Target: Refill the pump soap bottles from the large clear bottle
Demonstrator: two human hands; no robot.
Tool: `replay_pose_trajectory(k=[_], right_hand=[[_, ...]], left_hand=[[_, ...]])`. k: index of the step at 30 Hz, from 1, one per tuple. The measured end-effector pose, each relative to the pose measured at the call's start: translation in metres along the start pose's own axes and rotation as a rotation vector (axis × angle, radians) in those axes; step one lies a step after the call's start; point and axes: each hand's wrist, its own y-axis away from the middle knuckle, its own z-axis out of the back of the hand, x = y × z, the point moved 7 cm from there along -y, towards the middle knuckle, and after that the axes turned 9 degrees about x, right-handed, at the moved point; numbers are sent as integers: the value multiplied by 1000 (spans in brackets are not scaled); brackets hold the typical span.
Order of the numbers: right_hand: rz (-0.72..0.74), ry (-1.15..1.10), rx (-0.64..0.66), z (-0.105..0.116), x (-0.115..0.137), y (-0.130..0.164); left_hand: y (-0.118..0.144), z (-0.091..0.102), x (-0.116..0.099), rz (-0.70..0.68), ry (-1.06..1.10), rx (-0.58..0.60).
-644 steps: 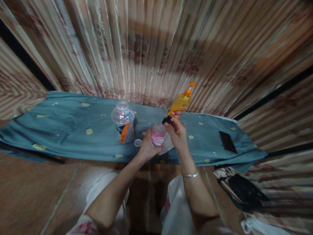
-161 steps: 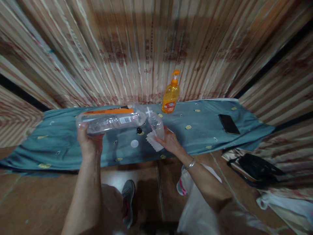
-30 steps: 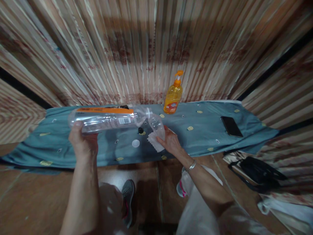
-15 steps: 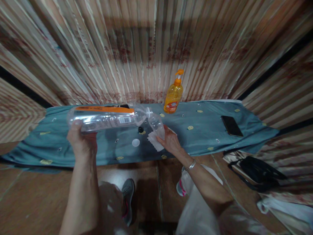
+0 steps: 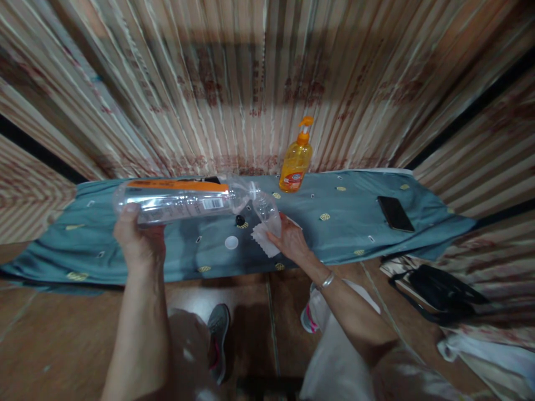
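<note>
My left hand [image 5: 140, 236] is closed around the base end of a large clear plastic bottle [image 5: 179, 206] with an orange-striped label. That bottle lies almost level in the air, its neck pointing right. At its mouth is a smaller clear bottle [image 5: 266, 207], tilted, the two necks meeting or nearly so. My right hand [image 5: 290, 239] grips the smaller bottle, with a white scalloped tissue [image 5: 264, 240] between hand and bottle. Below the necks, a small black cap-like piece [image 5: 239, 220] and a white round lid [image 5: 231, 242] rest on the cloth. Any liquid inside is hard to make out.
A yellow pump bottle [image 5: 296, 164] with an orange top stands at the back of the cloth-covered table [image 5: 343, 239]. A dark phone [image 5: 395, 214] lies on the right. Behind is a striped curtain [image 5: 234, 83]. A black bag [image 5: 443, 292] sits beyond the right front edge.
</note>
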Motion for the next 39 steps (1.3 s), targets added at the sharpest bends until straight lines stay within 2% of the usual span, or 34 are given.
replay_pose_trajectory(k=[7, 12, 39], right_hand=[[-21, -4, 46, -1, -1, 0], [-5, -10, 30, 0, -1, 0], [-39, 34, 44, 2, 1, 0]], left_hand=[[0, 1, 0, 1, -18, -6], [1, -2, -1, 2, -25, 21], [0, 0, -1, -25, 16, 9]])
